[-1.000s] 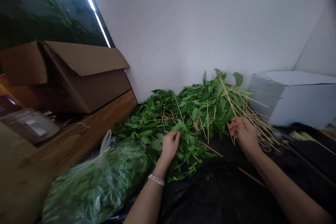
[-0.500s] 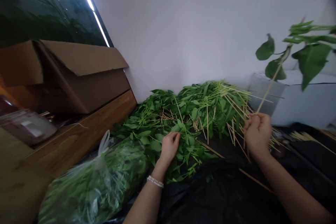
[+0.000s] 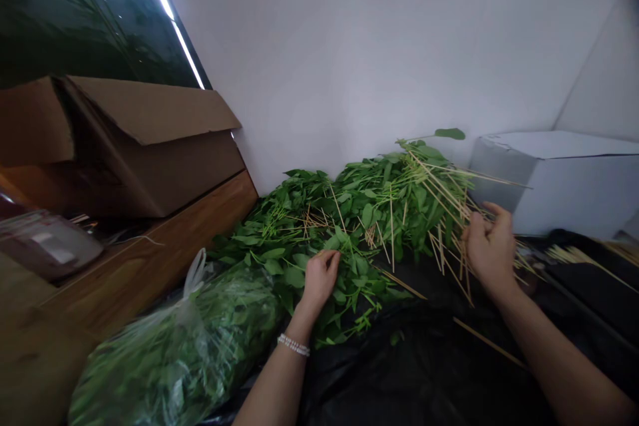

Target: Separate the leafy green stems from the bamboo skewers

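Low over the near side of the leafy pile, my left hand has its fingertips pinched together on a leafy green stem. A beaded bracelet circles that wrist. My right hand is beside the ends of several thin wooden skewers, its thumb and fingers apart. Those skewers stick out from the bunched stems at the top right of the greens pile. One skewer with green leaves on its far end lies across the top of the pile.
A tied clear plastic bag of greens lies at front left. An open cardboard box stands on a wooden ledge. Black plastic sheeting spreads in front. A white box and more skewers are at right.
My right hand has let go of the leafy skewer, which moved from upright at the right onto the top of the pile. My left hand has hardly moved.
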{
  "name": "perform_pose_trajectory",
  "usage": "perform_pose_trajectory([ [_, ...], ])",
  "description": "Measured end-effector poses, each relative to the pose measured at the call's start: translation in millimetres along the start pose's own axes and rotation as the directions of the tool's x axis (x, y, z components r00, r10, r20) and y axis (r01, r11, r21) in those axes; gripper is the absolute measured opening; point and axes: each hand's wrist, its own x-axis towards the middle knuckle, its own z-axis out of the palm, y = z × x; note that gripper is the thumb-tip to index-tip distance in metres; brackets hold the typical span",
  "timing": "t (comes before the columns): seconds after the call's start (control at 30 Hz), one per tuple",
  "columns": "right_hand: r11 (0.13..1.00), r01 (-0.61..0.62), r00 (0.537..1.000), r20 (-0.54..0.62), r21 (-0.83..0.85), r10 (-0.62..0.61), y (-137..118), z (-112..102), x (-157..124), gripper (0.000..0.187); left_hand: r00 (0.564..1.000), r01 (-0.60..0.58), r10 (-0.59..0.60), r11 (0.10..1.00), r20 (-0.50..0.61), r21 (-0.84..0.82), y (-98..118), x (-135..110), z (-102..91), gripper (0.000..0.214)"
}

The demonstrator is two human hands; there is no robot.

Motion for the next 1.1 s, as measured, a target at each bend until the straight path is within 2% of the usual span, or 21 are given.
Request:
perform_pose_trajectory([
  [0.1, 0.982, 0.052, 0.994, -0.089, -0.183, -0.07, -10, -5, -4, 0.056, 1.0, 0.002, -0.002, 1.0, -0.01, -0.001, 1, 0, -0.7, 0.024],
  [0.23, 0.96, 0.068, 0.987, -0.119, -0.27, -0.103, -18, -10, -5, 0.057, 1.0, 0.006, -0.007, 1.0, -0.014, -0.008, 2, 0, -1.1, 0.023],
  [0.3, 0.947, 0.125, 0.973, -0.151, -0.295, -0.175, -19, -12, -2, 0.055, 1.0, 0.006, -0.007, 1.0, -0.017, -0.008, 1, 0, -1.0, 0.023],
  [0.37, 0.912, 0.247, 0.931, -0.179, -0.329, -0.317, -18, -14, 2, 0.052, 1.0, 0.007, -0.007, 1.0, -0.017, -0.012, 1, 0, -0.9, 0.024],
  [0.47, 0.814, 0.421, 0.821, -0.213, -0.4, -0.53, -17, -17, 6, 0.046, 1.0, 0.014, -0.014, 1.0, -0.012, -0.024, 2, 0, -0.8, 0.024],
  [0.53, 0.761, 0.501, 0.757, -0.218, -0.411, -0.616, -19, -16, 4, 0.043, 0.999, 0.035, -0.035, 0.998, -0.001, -0.046, 3, 1, -0.9, 0.024],
  [0.6, 0.719, 0.59, 0.732, -0.133, -0.366, -0.668, -22, -12, -2, 0.036, 0.997, 0.078, -0.076, 0.994, 0.029, -0.08, 4, 1, -1.3, 0.028],
  [0.63, 0.703, 0.631, 0.733, -0.044, -0.33, -0.679, -24, -9, -7, 0.031, 0.994, 0.1, -0.094, 0.99, 0.058, -0.1, 5, 1, -1.6, 0.032],
  [0.7, 0.684, 0.683, 0.731, 0.218, -0.258, -0.647, -27, -2, -18, 0.019, 0.985, 0.127, -0.108, 0.982, 0.137, -0.138, 6, 0, -2.4, 0.042],
  [0.73, 0.684, 0.689, 0.716, 0.372, -0.24, -0.591, -29, 2, -25, 0.018, 0.978, 0.129, -0.1, 0.98, 0.185, -0.152, 8, -1, -2.9, 0.045],
  [0.8, 0.676, 0.702, 0.618, 0.663, -0.223, -0.423, -30, 9, -36, 0.02, 0.955, 0.114, -0.064, 0.981, 0.291, -0.159, 11, -3, -4.0, 0.045],
  [0.83, 0.677, 0.701, 0.562, 0.758, -0.224, -0.331, -29, 12, -41, 0.022, 0.939, 0.104, -0.048, 0.984, 0.34, -0.148, 13, -5, -4.7, 0.045],
  [0.87, 0.679, 0.698, 0.512, 0.822, -0.229, -0.249, -29, 15, -46, 0.025, 0.923, 0.088, -0.033, 0.988, 0.384, -0.127, 14, -6, -5.5, 0.044],
  [0.93, 0.686, 0.686, 0.449, 0.883, -0.244, -0.135, -25, 19, -53, 0.025, 0.896, 0.035, -0.001, 0.997, 0.444, -0.068, 17, -7, -7.0, 0.044],
  [1.03, 0.685, 0.68, 0.402, 0.914, -0.262, -0.049, -20, 22, -58, 0.02, 0.882, -0.067, 0.054, 0.998, 0.468, 0.012, 18, -8, -8.9, 0.037],
  [1.1, 0.673, 0.689, 0.394, 0.918, -0.27, -0.036, -18, 23, -60, 0.014, 0.878, -0.095, 0.068, 0.995, 0.473, 0.034, 17, -8, -9.3, 0.027],
])
